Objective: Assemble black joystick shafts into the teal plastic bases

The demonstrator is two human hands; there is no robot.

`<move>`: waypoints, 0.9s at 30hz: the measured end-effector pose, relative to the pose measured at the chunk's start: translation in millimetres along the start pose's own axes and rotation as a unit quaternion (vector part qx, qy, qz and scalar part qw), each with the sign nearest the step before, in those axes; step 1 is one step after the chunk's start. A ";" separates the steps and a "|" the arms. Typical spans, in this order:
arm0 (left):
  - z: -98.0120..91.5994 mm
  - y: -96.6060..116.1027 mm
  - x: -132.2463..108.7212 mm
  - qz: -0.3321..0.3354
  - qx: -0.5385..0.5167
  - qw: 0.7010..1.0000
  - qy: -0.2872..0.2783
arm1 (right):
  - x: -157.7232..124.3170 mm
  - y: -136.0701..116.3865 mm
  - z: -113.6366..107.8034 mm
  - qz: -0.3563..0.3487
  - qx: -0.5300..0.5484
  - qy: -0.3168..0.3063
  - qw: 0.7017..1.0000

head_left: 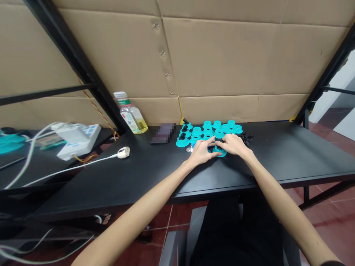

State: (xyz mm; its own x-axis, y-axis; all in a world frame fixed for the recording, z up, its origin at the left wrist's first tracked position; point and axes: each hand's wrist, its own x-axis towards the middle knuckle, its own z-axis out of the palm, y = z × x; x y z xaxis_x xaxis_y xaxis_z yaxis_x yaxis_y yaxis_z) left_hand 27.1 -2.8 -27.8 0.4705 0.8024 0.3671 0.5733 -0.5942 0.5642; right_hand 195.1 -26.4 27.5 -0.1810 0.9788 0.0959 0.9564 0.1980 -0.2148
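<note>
My left hand (202,151) is closed on the near side of a teal flanged cup (221,153), its thumb along the rim. On the other side, my right hand (234,144) has its fingers curled and its thumb pressed in at the top of the same cup. A dark part shows inside the cup, mostly covered by my fingers. Just beyond my hands stand several more teal flanged cups (208,132) in rows. To their left, a few teal cups with black knobs (183,136) form a column. Small black parts (248,138) lie beside my right hand.
Small clear pieces (189,149) lie left of my left hand. A dark phone-like object (163,133) and a bottle of yellow liquid (131,114) stand along the cardboard wall (222,59). A white cable with a pale plug end (123,152) crosses the black table (138,177) near a power strip (80,142).
</note>
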 end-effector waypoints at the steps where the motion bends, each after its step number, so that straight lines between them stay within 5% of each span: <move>1: -0.1 0.2 -0.1 0.000 -0.003 1.000 0.001 | -0.5 0.1 -0.4 -0.001 -0.002 -0.003 1.000; 17: 0.4 -1.2 -1.0 -0.013 -0.013 1.000 -0.001 | -6.9 1.9 2.2 -0.018 -0.079 0.010 0.997; 27: -0.9 -1.2 -0.2 0.016 -0.010 1.000 -0.001 | -7.9 11.6 -6.0 -0.129 0.089 0.053 0.986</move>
State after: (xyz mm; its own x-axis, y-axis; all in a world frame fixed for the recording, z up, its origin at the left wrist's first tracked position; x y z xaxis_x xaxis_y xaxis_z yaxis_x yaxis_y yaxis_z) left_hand 25.6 -2.2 -27.9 0.4902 0.7825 0.3838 0.5444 -0.6188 0.5663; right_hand 209.0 -32.1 30.1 -0.3798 0.8852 0.2685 0.8241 0.4556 -0.3365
